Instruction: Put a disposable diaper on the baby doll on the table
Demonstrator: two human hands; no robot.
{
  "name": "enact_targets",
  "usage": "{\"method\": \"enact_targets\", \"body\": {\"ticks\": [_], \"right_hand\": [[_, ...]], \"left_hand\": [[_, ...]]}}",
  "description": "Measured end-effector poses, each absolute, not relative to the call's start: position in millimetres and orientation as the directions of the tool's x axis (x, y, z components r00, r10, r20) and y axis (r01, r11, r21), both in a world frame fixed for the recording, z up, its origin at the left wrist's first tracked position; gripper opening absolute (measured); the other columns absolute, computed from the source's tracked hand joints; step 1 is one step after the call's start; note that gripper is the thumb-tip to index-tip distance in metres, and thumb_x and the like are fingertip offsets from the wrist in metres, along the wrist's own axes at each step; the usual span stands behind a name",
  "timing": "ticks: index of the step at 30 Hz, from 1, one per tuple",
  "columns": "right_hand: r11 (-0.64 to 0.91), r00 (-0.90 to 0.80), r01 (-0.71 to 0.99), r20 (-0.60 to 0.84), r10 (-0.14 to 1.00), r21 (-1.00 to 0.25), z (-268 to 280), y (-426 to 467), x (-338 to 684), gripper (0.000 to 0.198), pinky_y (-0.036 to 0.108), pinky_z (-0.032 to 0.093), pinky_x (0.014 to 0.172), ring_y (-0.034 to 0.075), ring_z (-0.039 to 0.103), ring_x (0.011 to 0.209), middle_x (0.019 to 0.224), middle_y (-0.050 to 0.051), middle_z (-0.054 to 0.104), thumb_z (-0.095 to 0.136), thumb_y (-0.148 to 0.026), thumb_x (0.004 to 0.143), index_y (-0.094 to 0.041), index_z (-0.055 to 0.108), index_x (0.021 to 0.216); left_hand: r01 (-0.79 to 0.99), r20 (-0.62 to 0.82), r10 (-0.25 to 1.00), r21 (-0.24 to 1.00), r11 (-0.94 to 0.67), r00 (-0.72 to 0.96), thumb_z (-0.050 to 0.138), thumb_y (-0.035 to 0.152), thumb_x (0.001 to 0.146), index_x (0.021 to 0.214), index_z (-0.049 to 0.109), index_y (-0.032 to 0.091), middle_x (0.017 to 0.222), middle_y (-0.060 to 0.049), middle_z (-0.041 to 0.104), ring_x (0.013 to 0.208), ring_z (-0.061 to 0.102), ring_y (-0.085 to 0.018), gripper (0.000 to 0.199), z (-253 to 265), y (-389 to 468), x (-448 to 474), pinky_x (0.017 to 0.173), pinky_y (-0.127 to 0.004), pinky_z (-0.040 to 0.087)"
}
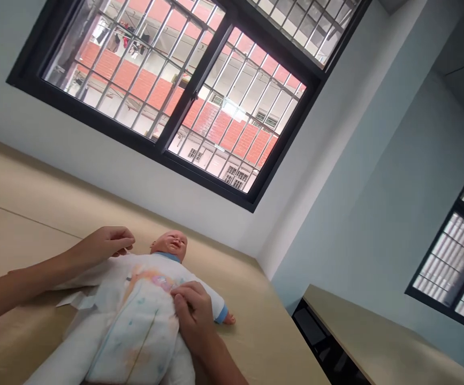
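Note:
A baby doll (170, 244) lies on its back on the tan table, dressed in a white top with blue trim at the collar and cuff. Over its belly and between its legs sits a white printed diaper (143, 326), with a loose white tab spread out at the left. My right hand (195, 315) is closed in a pinch at the diaper's upper right edge. Beside the doll's shoulder, my left hand (115, 241) has its fingers curled together just above the sleeve; what they hold, if anything, is hidden.
The table (264, 331) runs along a white wall beneath a dark-framed barred window (199, 96). To the right stands a second table (360, 326) with an open dark shelf under its top. Another window (456, 256) is at the far right.

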State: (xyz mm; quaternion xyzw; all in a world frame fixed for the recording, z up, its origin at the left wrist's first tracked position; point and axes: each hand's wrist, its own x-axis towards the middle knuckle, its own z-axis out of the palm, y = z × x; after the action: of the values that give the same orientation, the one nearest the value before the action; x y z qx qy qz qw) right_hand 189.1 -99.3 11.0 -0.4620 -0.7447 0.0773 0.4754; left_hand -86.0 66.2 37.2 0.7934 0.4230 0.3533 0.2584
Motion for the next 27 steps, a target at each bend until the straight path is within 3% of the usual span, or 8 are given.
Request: {"method": "enact_targets", "body": {"ticks": [3,8,13,16,20,23,25,27], "right_hand": [[0.589,-0.189,0.656,0.653,0.733,-0.471,11,-99,191,0.029,0.039,0.053,0.090,0.025,0.069,0.100,0.105,0.012,0.077,0.056,-0.029,0.100,-0.020,0.083,0.108],[0.535,-0.251,0.711,0.547,0.799,-0.456,20,-99,191,0.029,0.036,0.052,0.091,0.023,0.070,0.100,0.104,0.009,0.079,0.056,-0.027,0.099,-0.021,0.084,0.108],[0.409,-0.180,0.767,0.446,0.877,-0.495,48,-95,177,0.022,0.031,0.050,0.072,0.019,0.067,0.080,0.086,0.005,0.075,0.061,-0.025,0.092,-0.020,0.081,0.085],[0.421,-0.167,0.747,0.467,0.869,-0.515,65,-82,154,0.019,0.031,0.052,0.075,0.019,0.067,0.083,0.087,0.005,0.074,0.062,-0.027,0.092,-0.019,0.078,0.087],[0.400,-0.306,0.785,0.265,0.915,-0.473,84,-54,114,0.027,0.034,0.054,0.088,0.022,0.068,0.103,0.113,0.007,0.075,0.070,-0.034,0.089,-0.020,0.076,0.112],[0.326,-0.352,0.869,-0.003,0.936,-0.373,100,-33,91,0.050,0.034,0.051,0.088,0.024,0.066,0.106,0.117,0.008,0.072,0.084,-0.040,0.079,-0.021,0.072,0.124],[0.286,-0.328,0.906,-0.090,0.941,-0.313,109,-21,82,0.052,0.031,0.049,0.080,0.022,0.064,0.096,0.104,0.004,0.071,0.090,-0.039,0.071,-0.020,0.074,0.117],[0.292,-0.339,0.913,-0.131,0.932,-0.285,114,-10,77,0.031,0.028,0.042,0.069,0.017,0.057,0.080,0.083,-0.001,0.063,0.089,-0.037,0.070,-0.019,0.074,0.090]], "left_hand": [[0.450,0.279,0.873,0.770,-0.453,0.401,0.043,0.036,0.094,0.090,0.060,0.018,0.084,-0.002,0.069,0.080,0.064,-0.018,0.025,22,67,-112,0.069,-0.022,0.047],[0.530,0.311,0.785,0.600,-0.599,0.536,0.049,0.035,0.094,0.074,0.058,0.018,0.069,0.002,0.056,0.067,0.047,-0.013,0.028,19,45,-129,0.061,-0.023,0.032],[0.677,0.170,0.826,0.498,-0.542,0.537,0.052,0.038,0.092,0.075,0.060,0.018,0.077,-0.003,0.068,0.068,0.054,-0.017,0.028,16,24,-122,0.064,-0.028,0.030],[0.668,0.145,0.810,0.494,-0.557,0.568,0.055,0.034,0.085,0.080,0.065,0.019,0.087,-0.008,0.074,0.075,0.061,-0.023,0.019,13,17,-120,0.065,-0.030,0.033],[0.613,0.190,0.810,0.566,-0.552,0.555,0.060,0.031,0.074,0.078,0.067,0.020,0.084,-0.007,0.076,0.076,0.064,-0.025,0.014,19,17,-124,0.064,-0.031,0.036],[0.478,0.103,0.818,0.768,-0.427,0.566,0.065,0.028,0.067,0.077,0.069,0.021,0.072,-0.003,0.070,0.065,0.061,-0.021,0.013,28,20,-128,0.057,-0.029,0.036],[0.365,-0.055,0.748,0.895,-0.257,0.662,0.071,0.029,0.066,0.078,0.071,0.021,0.064,0.000,0.065,0.059,0.058,-0.018,0.015,33,20,-130,0.053,-0.028,0.037],[0.284,-0.132,0.648,0.949,-0.135,0.750,0.079,0.031,0.064,0.077,0.073,0.020,0.065,0.000,0.065,0.061,0.059,-0.016,0.019,35,16,-131,0.055,-0.026,0.042]]}}
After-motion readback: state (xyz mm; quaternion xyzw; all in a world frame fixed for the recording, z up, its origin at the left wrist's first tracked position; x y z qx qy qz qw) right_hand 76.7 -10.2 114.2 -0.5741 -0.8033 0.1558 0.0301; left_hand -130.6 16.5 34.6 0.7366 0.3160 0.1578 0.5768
